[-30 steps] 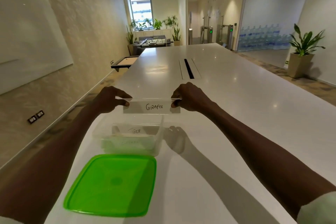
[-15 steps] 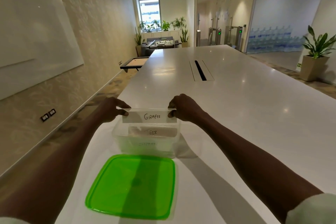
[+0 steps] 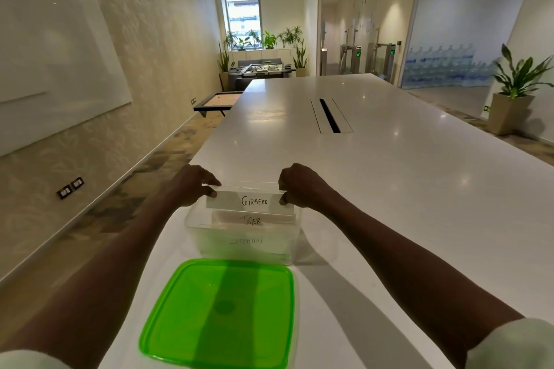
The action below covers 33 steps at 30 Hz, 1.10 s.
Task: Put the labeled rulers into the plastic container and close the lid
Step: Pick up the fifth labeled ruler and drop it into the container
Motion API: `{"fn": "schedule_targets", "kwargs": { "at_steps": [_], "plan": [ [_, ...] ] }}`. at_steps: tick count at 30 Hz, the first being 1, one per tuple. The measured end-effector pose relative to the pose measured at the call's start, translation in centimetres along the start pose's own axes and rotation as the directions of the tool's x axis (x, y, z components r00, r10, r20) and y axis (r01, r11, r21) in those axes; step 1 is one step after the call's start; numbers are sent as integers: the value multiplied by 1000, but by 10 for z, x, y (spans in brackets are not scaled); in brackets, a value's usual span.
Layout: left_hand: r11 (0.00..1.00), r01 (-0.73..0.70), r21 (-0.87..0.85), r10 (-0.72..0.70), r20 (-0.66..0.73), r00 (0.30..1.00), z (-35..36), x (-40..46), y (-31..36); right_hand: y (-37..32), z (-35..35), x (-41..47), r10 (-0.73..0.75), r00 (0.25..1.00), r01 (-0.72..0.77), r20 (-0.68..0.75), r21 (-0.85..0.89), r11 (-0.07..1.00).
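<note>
Between left hand (image 3: 192, 186) and right hand (image 3: 299, 187): GIRAFEE ruler (image 3: 250, 201), seemingly over container (image 3: 242, 237).

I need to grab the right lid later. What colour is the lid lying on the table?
Bright translucent green: the lid, seen in the head view.

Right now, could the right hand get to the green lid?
Probably yes, once freed. The right hand is pinching one end of the GIRAFEE ruler over the container; the green lid lies uncovered just in front.

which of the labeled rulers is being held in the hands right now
The GIRAFEE ruler, pinched at its ends by the left hand and right hand. The TIGER ruler already lies inside the container.
</note>
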<state>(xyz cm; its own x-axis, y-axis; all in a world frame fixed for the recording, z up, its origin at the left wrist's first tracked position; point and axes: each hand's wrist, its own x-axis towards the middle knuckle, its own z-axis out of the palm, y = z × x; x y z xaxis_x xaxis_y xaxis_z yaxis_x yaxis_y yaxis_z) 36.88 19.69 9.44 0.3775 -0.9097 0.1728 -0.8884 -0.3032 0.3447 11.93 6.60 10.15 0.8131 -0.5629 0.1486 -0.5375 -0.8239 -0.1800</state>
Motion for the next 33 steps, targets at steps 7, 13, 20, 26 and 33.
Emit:
{"fn": "schedule_targets", "kwargs": {
  "at_steps": [7, 13, 20, 26, 33],
  "plan": [
    [1000, 0, 21, -1, 53, 999, 7, 5, 7, 1, 5, 0, -5, 998, 10, 55, -85, 996],
    [998, 33, 50, -36, 67, 997, 16, 6, 8, -1, 12, 5, 5, 997, 3, 78, -97, 995],
    [992, 50, 119, -65, 124, 990, 22, 9, 12, -3, 18, 11, -17, 996, 28, 91, -119, 993],
    [977, 28, 211, -68, 183, 981, 24, 11, 16, -3, 20, 13, -31, 991, 47, 127, -129, 990],
    [963, 30, 269, -81, 183, 980, 27, 9, 23, 1, 22, 16, -10, 983, 29, 181, -105, 994]
  ]
}}
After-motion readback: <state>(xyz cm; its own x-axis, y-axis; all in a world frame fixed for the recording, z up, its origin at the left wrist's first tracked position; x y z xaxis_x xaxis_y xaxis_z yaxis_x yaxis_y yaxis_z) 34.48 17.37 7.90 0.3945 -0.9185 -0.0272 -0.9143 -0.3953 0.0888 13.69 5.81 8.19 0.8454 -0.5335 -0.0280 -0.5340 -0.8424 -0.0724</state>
